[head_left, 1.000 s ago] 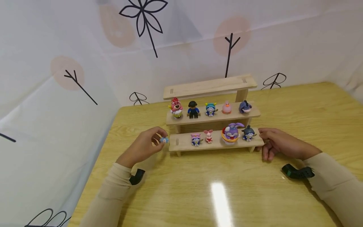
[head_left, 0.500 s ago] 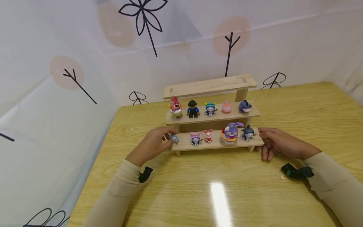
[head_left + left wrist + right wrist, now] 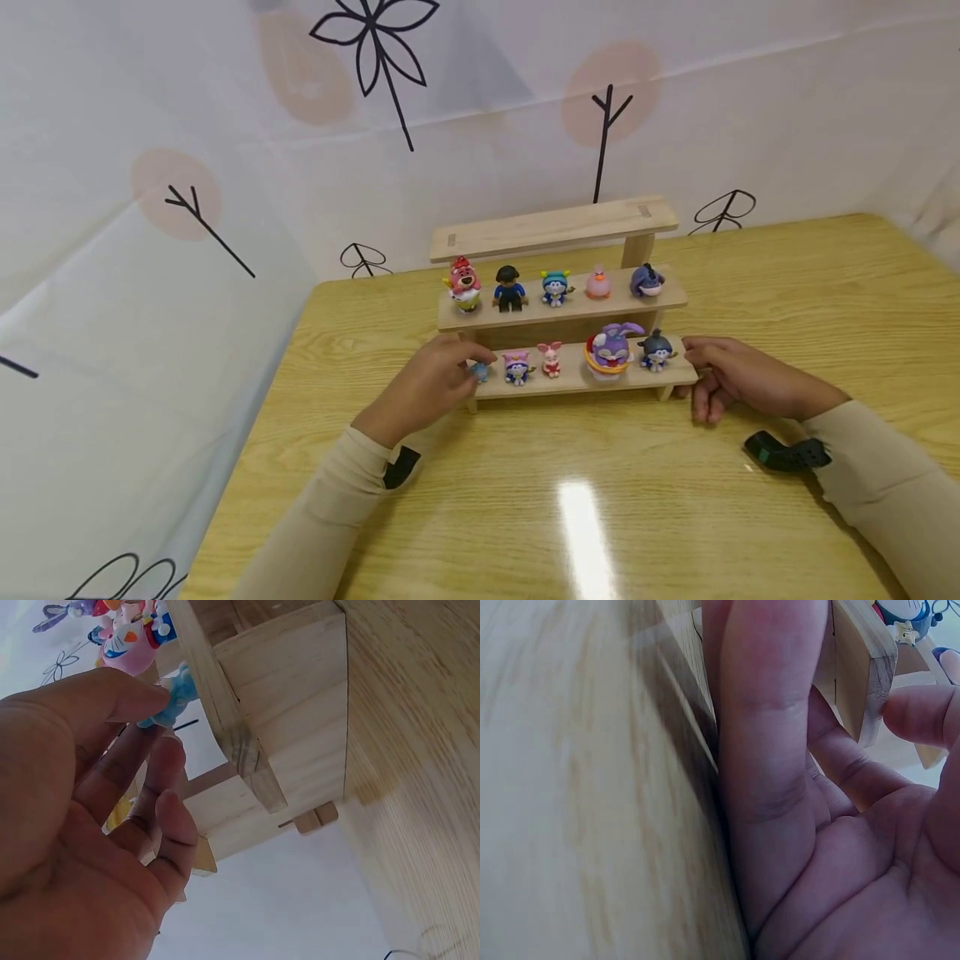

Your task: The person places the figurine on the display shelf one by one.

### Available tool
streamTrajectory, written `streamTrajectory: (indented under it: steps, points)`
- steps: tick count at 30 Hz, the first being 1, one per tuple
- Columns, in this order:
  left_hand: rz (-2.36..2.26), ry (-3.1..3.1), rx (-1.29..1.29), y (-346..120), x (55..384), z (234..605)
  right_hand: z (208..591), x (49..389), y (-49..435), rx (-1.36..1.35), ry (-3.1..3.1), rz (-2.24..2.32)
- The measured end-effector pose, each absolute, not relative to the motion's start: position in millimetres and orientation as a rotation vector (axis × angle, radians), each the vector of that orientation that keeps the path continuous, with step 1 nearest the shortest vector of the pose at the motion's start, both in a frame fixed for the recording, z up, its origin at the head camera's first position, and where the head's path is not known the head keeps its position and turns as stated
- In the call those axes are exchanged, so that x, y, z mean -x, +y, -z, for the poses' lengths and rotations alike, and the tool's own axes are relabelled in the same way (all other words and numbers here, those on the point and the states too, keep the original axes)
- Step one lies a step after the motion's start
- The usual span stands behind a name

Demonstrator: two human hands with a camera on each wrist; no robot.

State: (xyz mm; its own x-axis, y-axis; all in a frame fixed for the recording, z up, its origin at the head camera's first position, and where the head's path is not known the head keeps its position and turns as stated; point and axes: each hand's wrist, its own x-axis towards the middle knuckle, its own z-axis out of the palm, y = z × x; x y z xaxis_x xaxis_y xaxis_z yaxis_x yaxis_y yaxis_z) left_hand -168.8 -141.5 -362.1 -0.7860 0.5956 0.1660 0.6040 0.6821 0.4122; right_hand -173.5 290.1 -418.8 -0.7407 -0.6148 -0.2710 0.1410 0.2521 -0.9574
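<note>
My left hand pinches a small light-blue figurine between thumb and fingertips, at the left end of the lower tier of a wooden stepped display shelf. Close to the shelf board, the figurine is partly covered by the fingers in the head view. Right beside it stands a figurine with a pink hat. At the shelf's other end, my right hand grips the lower board's end, its thumb against the wood and the other fingers around it, the lowest ones down at the table.
Along the lower tier also stand a pink piglet figurine, a purple rabbit figurine and a dark-hatted figurine. Several figurines, including a pink bear and a grey-blue donkey, line the middle tier. A patterned cloth hangs behind.
My left hand has moved right with the blue figurine, from beside the shelf to over the lower tier's left end. The right hand has stayed at the shelf's right end.
</note>
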Motion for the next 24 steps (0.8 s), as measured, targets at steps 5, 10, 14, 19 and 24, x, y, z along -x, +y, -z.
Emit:
streamTrajectory:
  steps: [5, 10, 14, 19, 24]
  points:
    - [0.695, -2.805, 1.087, -139.7, 167.3, 362.5, 418.7, 173.3, 289.9, 0.421, 1.916, 1.534]
    - [0.738, -2.824, 1.107, -138.2, 168.4, 364.6, 418.8, 173.2, 289.7, 0.425, 1.924, 1.525]
    - [0.778, -2.848, 1.094, -137.5, 168.6, 365.8, 419.4, 174.0, 289.1, 0.424, 1.928, 1.524]
    - [0.797, -2.868, 1.047, -138.6, 167.5, 365.8, 421.2, 173.6, 290.5, 0.445, 1.906, 1.540]
    - [0.792, -2.833, 1.027, -141.4, 168.1, 367.7, 420.4, 174.4, 289.6, 0.443, 1.914, 1.536]
